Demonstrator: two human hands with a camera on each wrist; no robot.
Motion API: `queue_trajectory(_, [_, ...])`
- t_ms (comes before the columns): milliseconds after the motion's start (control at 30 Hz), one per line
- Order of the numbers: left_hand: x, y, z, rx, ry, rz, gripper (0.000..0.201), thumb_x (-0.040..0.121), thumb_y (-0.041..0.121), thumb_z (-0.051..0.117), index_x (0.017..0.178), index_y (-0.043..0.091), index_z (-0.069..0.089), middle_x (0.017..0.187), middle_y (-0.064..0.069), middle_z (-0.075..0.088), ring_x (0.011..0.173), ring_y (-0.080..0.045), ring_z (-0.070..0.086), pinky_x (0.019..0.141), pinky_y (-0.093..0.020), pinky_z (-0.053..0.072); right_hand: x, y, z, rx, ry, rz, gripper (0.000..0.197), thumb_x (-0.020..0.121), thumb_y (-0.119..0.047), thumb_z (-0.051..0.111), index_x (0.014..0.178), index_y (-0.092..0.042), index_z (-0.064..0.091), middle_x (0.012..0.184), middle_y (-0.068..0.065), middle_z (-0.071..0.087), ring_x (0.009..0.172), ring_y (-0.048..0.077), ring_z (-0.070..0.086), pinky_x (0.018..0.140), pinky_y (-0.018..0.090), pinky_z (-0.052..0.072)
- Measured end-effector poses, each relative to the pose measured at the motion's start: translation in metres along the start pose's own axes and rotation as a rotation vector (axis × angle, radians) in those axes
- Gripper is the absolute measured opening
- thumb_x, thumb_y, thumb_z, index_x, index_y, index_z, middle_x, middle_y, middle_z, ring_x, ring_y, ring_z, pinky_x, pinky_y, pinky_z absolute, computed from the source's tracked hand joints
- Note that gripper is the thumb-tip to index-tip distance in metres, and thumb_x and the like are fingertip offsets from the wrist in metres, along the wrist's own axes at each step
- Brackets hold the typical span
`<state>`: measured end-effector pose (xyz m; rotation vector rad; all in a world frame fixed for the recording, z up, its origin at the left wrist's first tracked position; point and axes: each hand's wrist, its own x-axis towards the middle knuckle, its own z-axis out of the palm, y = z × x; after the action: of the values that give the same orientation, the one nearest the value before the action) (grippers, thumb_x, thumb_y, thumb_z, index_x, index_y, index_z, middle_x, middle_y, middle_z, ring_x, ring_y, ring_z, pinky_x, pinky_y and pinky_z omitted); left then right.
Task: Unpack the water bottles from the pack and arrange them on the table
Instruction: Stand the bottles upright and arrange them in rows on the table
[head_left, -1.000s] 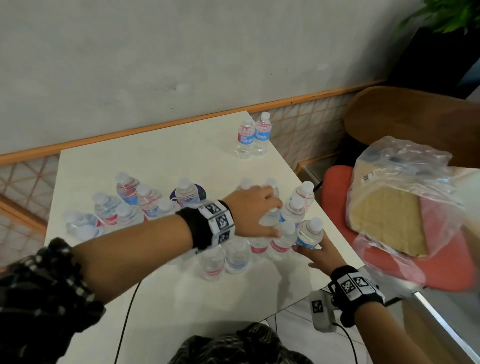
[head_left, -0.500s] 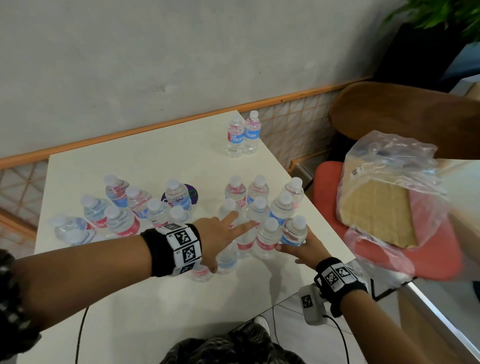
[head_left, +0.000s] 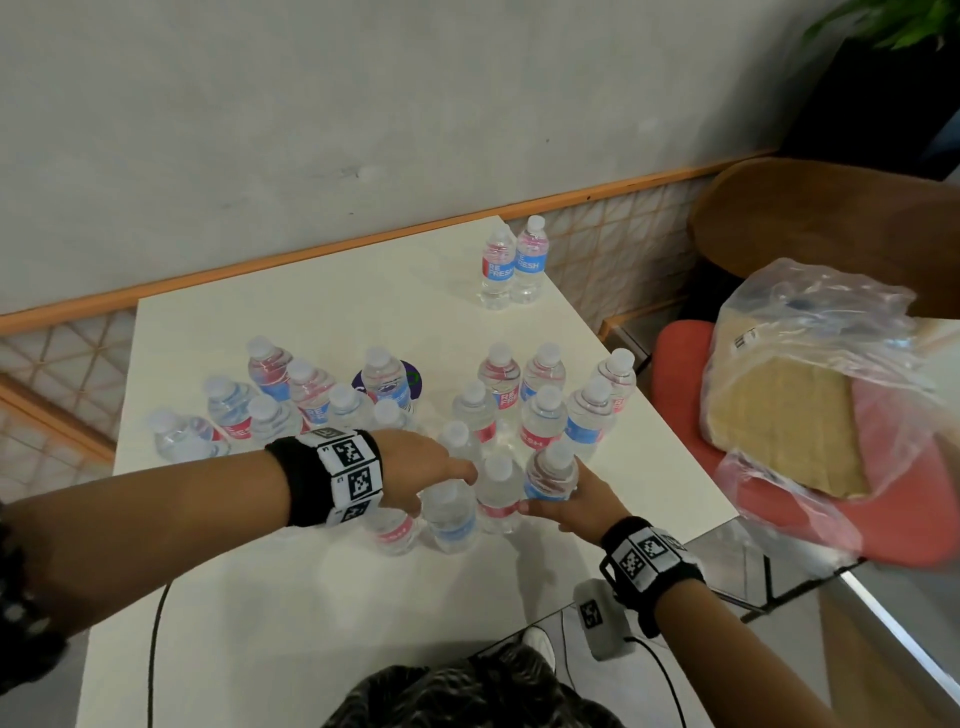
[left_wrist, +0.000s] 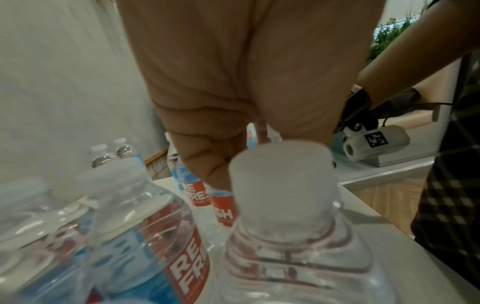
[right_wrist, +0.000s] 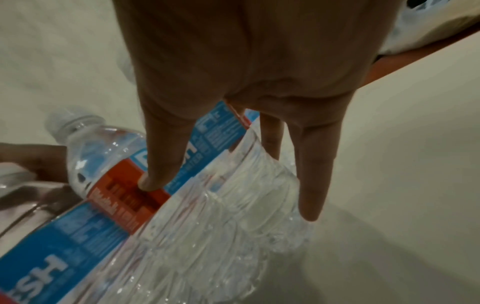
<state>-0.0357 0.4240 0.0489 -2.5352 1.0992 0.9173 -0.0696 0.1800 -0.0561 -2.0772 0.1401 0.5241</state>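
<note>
Many small clear water bottles with red and blue labels stand on the white table (head_left: 311, 597). A left group (head_left: 291, 400) and a right group (head_left: 545, 405) fill the middle, and a pair (head_left: 511, 265) stands at the far edge. My left hand (head_left: 441, 478) reaches into the front row, fingers (left_wrist: 207, 164) curled over the top of a blue-labelled bottle (head_left: 451, 519). My right hand (head_left: 556, 501) holds a tilted bottle (head_left: 550, 467) low down. In the right wrist view my thumb (right_wrist: 161, 154) lies on its label (right_wrist: 116, 185), with the other fingers behind it.
The table's right edge runs just beside my right hand. Past that edge a red chair (head_left: 675, 353) carries a clear plastic bag with cardboard (head_left: 810, 384). A dark cable (head_left: 153, 649) hangs at the front left. A grey wall stands behind the table.
My left hand has drawn back from the right group to the front row, and its fingers have curled. My right hand has stayed on the front-right bottle.
</note>
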Motion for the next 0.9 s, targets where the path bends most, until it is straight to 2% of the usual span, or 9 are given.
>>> queue_trajectory(133, [-0.013, -0.010, 0.000, -0.049, 0.037, -0.009, 0.064, 0.082, 0.030, 0.068, 0.136, 0.028, 0.034, 0.120, -0.001, 0.054, 0.109, -0.023, 0.056, 0.083, -0.031, 0.042, 0.005, -0.002, 0.019, 0.019, 0.000, -0.012, 0.079, 0.060, -0.051, 0.083, 0.127, -0.036, 0.044, 0.119, -0.011, 0.060, 0.106, 0.012, 0.058, 0.087, 0.033, 0.052])
queue_trajectory(267, [-0.026, -0.019, 0.004, -0.031, 0.028, -0.039, 0.073, 0.076, 0.047, 0.070, 0.138, 0.034, 0.033, 0.122, 0.002, 0.049, 0.108, -0.023, 0.055, 0.083, -0.030, 0.043, 0.005, 0.002, 0.021, 0.049, 0.011, 0.010, 0.081, 0.061, -0.050, 0.082, 0.130, -0.037, 0.041, 0.120, -0.013, 0.056, 0.109, 0.013, 0.054, 0.094, 0.037, 0.050])
queue_trajectory(367, [-0.031, -0.023, 0.007, -0.027, -0.042, -0.073, 0.066, 0.082, 0.040, 0.067, 0.140, 0.031, 0.038, 0.127, -0.002, 0.050, 0.116, -0.024, 0.052, 0.086, -0.028, 0.039, 0.005, 0.009, 0.019, 0.028, -0.018, 0.026, 0.088, 0.063, -0.047, 0.082, 0.137, -0.033, 0.037, 0.131, -0.009, 0.053, 0.119, 0.016, 0.051, 0.100, 0.031, 0.044])
queue_trajectory(467, [-0.034, -0.024, 0.010, 0.005, -0.090, -0.083, 0.053, 0.085, 0.037, 0.065, 0.135, 0.027, 0.050, 0.126, -0.003, 0.053, 0.116, -0.023, 0.052, 0.082, -0.025, 0.036, 0.004, 0.012, 0.017, 0.004, -0.027, 0.040, 0.085, 0.066, -0.042, 0.082, 0.137, -0.031, 0.037, 0.133, -0.004, 0.054, 0.117, 0.017, 0.053, 0.097, 0.028, 0.042])
queue_trajectory(533, [-0.038, -0.026, 0.013, 0.018, -0.130, -0.081, 0.052, 0.085, 0.036, 0.065, 0.133, 0.025, 0.052, 0.127, -0.004, 0.053, 0.116, -0.022, 0.051, 0.081, -0.025, 0.035, 0.003, 0.013, 0.017, -0.008, -0.030, 0.040, 0.083, 0.067, -0.042, 0.081, 0.137, -0.031, 0.037, 0.133, -0.003, 0.054, 0.114, 0.016, 0.054, 0.096, 0.028, 0.043])
queue_trajectory(633, [-0.048, -0.032, 0.014, 0.020, -0.170, -0.098, 0.050, 0.084, 0.036, 0.066, 0.131, 0.023, 0.056, 0.126, -0.003, 0.055, 0.117, -0.022, 0.052, 0.091, -0.029, 0.041, 0.004, 0.014, 0.018, -0.004, -0.035, 0.048, 0.082, 0.068, -0.043, 0.080, 0.137, -0.031, 0.037, 0.131, -0.003, 0.055, 0.110, 0.017, 0.057, 0.092, 0.031, 0.049])
queue_trajectory(733, [-0.054, -0.034, 0.014, 0.100, -0.213, -0.143, 0.055, 0.084, 0.041, 0.065, 0.134, 0.026, 0.050, 0.131, -0.001, 0.053, 0.119, -0.022, 0.052, 0.095, -0.033, 0.043, 0.006, 0.013, 0.018, -0.017, -0.042, 0.042, 0.081, 0.069, -0.043, 0.080, 0.137, -0.030, 0.039, 0.130, -0.003, 0.056, 0.109, 0.019, 0.058, 0.091, 0.033, 0.050])
queue_trajectory(800, [-0.055, -0.030, 0.012, 0.183, -0.172, -0.156, 0.063, 0.081, 0.051, 0.064, 0.136, 0.026, 0.045, 0.127, -0.001, 0.053, 0.114, -0.024, 0.054, 0.090, -0.035, 0.045, 0.007, 0.013, 0.017, -0.030, -0.054, 0.039, 0.081, 0.069, -0.042, 0.080, 0.137, -0.030, 0.039, 0.128, -0.004, 0.057, 0.104, 0.017, 0.059, 0.091, 0.033, 0.050])
queue_trajectory(900, [-0.050, -0.011, 0.006, 0.196, 0.040, -0.119, 0.081, 0.074, 0.068, 0.060, 0.138, 0.026, 0.036, 0.125, -0.001, 0.049, 0.108, -0.026, 0.056, 0.079, -0.035, 0.046, 0.008, 0.012, 0.017, -0.042, -0.073, 0.029, 0.080, 0.070, -0.040, 0.080, 0.137, -0.030, 0.038, 0.121, -0.008, 0.057, 0.096, 0.014, 0.059, 0.086, 0.028, 0.050])
